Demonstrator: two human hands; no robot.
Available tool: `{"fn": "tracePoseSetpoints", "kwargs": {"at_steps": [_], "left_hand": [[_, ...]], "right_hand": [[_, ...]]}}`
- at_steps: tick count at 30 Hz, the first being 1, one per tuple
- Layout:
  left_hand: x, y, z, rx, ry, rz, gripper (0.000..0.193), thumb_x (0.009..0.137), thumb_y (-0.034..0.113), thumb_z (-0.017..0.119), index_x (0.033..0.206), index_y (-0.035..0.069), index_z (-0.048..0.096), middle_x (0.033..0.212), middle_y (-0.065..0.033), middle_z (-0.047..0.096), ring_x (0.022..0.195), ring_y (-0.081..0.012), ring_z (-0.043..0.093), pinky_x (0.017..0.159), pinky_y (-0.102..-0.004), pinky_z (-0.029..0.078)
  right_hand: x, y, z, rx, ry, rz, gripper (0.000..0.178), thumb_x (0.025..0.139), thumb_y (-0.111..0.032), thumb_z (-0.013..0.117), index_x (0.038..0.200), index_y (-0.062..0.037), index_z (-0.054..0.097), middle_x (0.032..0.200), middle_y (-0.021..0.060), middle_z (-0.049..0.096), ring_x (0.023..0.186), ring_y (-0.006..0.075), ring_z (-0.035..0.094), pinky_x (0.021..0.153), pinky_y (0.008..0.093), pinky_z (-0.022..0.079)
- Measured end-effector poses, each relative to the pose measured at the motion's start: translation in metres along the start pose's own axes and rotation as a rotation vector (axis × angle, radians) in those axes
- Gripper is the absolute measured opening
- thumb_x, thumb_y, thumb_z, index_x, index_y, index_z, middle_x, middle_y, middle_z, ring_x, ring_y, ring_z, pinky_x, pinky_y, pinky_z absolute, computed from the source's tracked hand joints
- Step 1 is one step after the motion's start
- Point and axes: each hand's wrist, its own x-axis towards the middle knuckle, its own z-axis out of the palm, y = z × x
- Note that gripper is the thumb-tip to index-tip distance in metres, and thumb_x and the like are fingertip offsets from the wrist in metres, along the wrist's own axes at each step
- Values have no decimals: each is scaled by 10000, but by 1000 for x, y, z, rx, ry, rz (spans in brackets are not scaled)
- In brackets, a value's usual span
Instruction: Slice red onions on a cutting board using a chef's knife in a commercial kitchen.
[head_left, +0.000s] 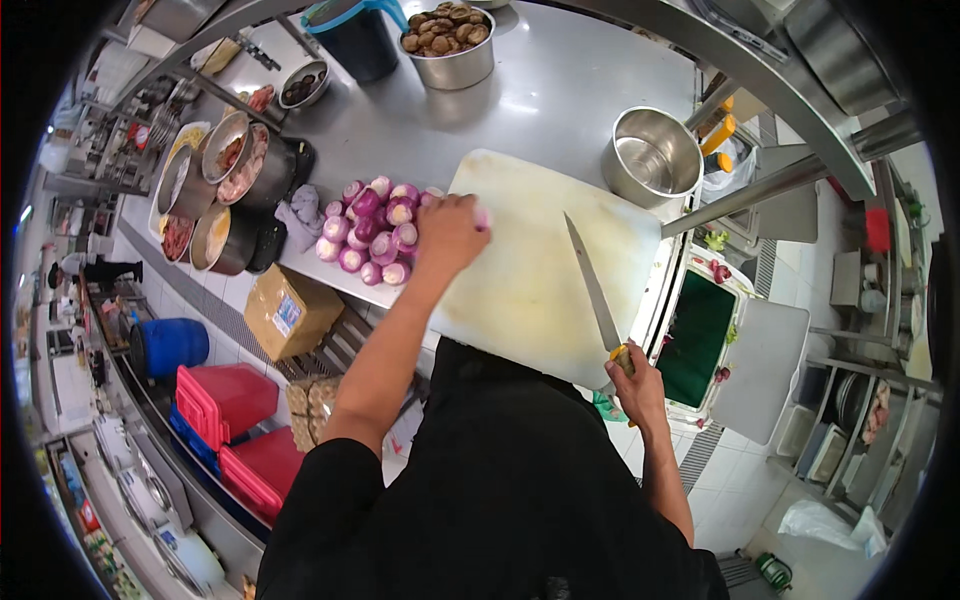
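My left hand reaches over the left edge of a pale, stained cutting board. Its fingers are curled round a red onion, of which only a pinkish part shows. Beside that hand, to its left, a heap of peeled red onions lies on the steel table. At the board's lower right corner my right hand is closed on the yellow handle of a long kitchen knife. The blade lies over the board, its tip pointing away from me.
Right of the board's far corner stands a steel pot. A green-bottomed bin with scraps on its rim is below right. Toward the back is a pot of brown mushrooms; several food containers stand left. A metal rail crosses the right.
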Motion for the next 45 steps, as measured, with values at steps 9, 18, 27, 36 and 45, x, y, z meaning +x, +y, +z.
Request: {"fn": "tracePoseSetpoints", "kwargs": {"at_steps": [9,18,27,36,45], "left_hand": [[-88,95,75,-512,22,144,589,769,231,813,1298,40,636,1266,-188,592,1129,-371,619,986,-468,519],[-101,70,74,-865,99,98,499,797,98,807,1248,52,599,1276,-158,567,1136,-340,623,955,-406,544],[-97,71,72,-839,162,113,372,793,49,775,1140,47,641,1191,-124,571,1052,-304,633,888,-388,547],[-95,70,82,-804,180,126,298,788,20,767,1068,33,665,1119,-113,602,931,-269,675,803,-361,567],[-99,76,81,-798,191,113,349,774,79,805,1092,55,664,1116,-132,608,982,-311,663,831,-393,566]], "right_hand": [[4,20,-7,-108,54,-237,513,965,-335,661,1357,-17,572,1099,296,716,1029,500,685,895,532,535],[-13,-35,-35,-308,-144,-138,388,998,-359,600,1189,-24,553,848,292,711,840,511,685,764,593,511],[-47,-53,-59,-425,-267,-156,331,981,-300,643,1169,-38,568,785,257,707,790,488,692,725,566,529],[-50,-71,-59,-542,-254,-208,303,988,-278,637,1126,-22,552,745,251,696,760,470,699,696,559,545],[52,-63,38,-396,-120,-385,257,992,-238,603,1052,-6,507,760,256,691,748,463,698,695,582,542]]}}
